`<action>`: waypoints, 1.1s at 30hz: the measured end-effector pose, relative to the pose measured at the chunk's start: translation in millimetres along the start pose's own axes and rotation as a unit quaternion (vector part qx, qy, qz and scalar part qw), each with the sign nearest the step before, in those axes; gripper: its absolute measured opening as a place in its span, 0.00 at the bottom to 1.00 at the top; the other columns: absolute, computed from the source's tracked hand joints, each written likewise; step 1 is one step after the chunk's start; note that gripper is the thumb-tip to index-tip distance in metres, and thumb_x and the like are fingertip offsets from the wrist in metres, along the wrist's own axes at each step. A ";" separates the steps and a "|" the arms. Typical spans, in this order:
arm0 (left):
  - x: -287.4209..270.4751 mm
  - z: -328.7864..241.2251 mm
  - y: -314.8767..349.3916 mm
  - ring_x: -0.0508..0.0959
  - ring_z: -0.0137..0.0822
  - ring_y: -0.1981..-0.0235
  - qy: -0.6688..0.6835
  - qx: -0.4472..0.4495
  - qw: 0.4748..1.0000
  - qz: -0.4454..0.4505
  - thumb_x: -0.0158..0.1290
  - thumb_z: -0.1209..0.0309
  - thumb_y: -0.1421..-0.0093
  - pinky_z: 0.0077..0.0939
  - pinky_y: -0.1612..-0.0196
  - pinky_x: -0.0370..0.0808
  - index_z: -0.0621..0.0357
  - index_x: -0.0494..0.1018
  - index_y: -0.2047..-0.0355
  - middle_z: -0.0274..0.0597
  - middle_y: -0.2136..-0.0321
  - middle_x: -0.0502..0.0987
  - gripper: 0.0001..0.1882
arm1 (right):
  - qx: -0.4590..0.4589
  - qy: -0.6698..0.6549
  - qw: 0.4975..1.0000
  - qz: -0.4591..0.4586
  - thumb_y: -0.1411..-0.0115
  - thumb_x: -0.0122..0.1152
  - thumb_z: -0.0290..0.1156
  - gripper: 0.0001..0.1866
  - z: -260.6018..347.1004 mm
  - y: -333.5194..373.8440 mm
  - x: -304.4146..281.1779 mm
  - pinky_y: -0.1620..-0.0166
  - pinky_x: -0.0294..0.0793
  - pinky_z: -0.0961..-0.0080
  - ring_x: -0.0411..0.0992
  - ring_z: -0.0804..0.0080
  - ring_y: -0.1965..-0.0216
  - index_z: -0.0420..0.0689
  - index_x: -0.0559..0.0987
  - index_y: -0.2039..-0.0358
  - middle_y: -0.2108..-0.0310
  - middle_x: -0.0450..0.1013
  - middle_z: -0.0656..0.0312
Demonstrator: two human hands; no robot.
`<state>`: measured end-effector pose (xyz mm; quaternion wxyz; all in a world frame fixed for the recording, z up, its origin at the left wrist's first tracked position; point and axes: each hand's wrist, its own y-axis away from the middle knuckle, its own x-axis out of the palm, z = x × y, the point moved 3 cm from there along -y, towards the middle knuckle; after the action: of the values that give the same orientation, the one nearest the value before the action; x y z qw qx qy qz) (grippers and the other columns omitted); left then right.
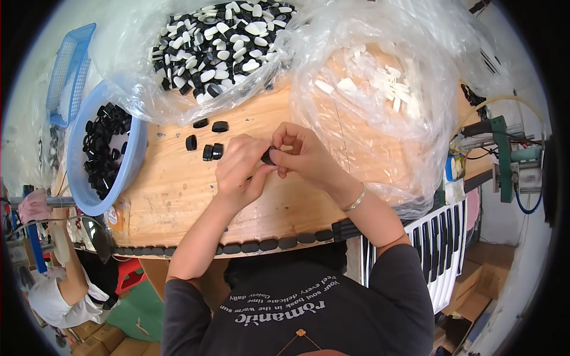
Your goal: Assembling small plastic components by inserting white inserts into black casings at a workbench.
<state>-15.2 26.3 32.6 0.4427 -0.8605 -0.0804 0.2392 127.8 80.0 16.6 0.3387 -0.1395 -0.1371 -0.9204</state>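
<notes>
My left hand [240, 169] and my right hand [300, 154] meet over the wooden table [178, 190], both pinching one small black plastic cap [268, 156] between the fingertips. Just left of my hands lie several loose black caps [208, 145] on the wood. A clear bag heaped with black and white heart-shaped pieces [219, 41] lies beyond them. A row of finished black caps [261, 244] lines the table's near edge.
A blue round basin of black caps [107, 154] stands at the left, with a blue mesh basket [70, 71] behind it. A clear bag of white pieces [380, 89] covers the right side. A machine with hoses [504, 154] is at the right. Another person [59, 291] sits lower left.
</notes>
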 end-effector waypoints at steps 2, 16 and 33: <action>-1.7 2.5 -2.7 0.75 0.46 0.68 -0.044 -0.002 0.999 0.026 0.65 0.80 0.60 0.34 0.63 0.73 0.66 0.74 0.59 0.47 0.70 0.76 0.24 | -0.012 -0.004 1.000 0.008 0.42 0.62 0.24 0.07 -1.1 -2.7 2.9 0.73 0.71 0.87 0.70 0.83 0.77 0.42 0.72 0.65 0.73 0.72 0.66; -9.8 42.0 25.2 0.73 0.23 0.77 0.205 -0.423 0.882 0.032 0.56 0.79 0.44 0.20 0.72 0.69 0.66 0.76 0.68 0.36 0.79 0.76 0.04 | -0.083 0.060 0.989 -0.104 0.41 0.59 0.23 0.12 5.2 -2.6 -2.1 0.71 0.73 0.83 0.74 0.77 0.74 0.34 0.75 0.56 0.69 0.78 0.57; -36.9 65.7 21.7 0.68 0.20 0.72 0.232 -0.364 0.896 -0.105 0.47 0.69 0.34 0.12 0.67 0.63 0.63 0.72 0.52 0.34 0.71 0.74 0.14 | -0.335 0.550 0.731 -0.224 0.43 0.63 0.41 0.33 114.8 -102.9 9.9 0.55 0.72 0.70 0.72 0.60 0.56 0.35 0.62 0.44 0.49 0.68 0.47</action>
<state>-80.8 47.9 -4.7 0.1273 -0.9791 -0.1466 -0.0610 71.3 189.4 109.8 0.0700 0.3219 0.3628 -0.8717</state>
